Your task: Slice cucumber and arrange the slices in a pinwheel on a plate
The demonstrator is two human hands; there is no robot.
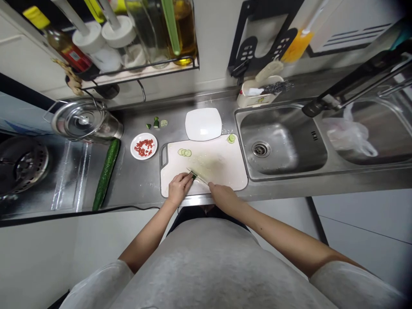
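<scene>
My right hand is closed around the handle of a knife, its blade pointing left over the white cutting board. My left hand rests on the board's lower left part, fingers pressed on a small dark green piece of cucumber beside the blade. The fingers partly hide that piece. A short row of cucumber slices lies higher on the board. More slices sit stacked at its upper right corner. Behind the board is a white square plate.
A small plate with red diced bits stands left, near cucumber ends. Further left lie a whole cucumber and a steel pot. The sink adjoins the board's right side. A bottle rack hangs above.
</scene>
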